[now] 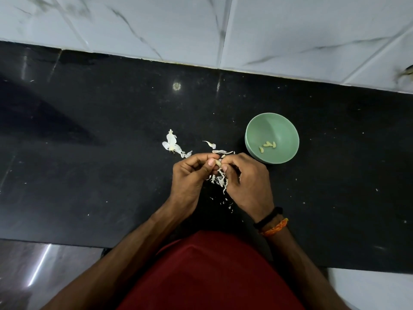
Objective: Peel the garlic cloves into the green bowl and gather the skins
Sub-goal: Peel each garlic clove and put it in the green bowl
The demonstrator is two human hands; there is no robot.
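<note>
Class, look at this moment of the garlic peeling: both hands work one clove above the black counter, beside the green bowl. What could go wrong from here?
1. The small pale garlic clove, pinched between the left hand and right hand, could slip and miss the round green bowl.
2. The thin white papery skins lie scattered across the glossy black stone counter, so some may be missed when gathering.

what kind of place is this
Most likely a home kitchen. A black stone counter runs along a wall of white marble-look tiles, and both hands, left hand and right hand, are peeling a garlic clove beside a green bowl holding peeled cloves.
</note>
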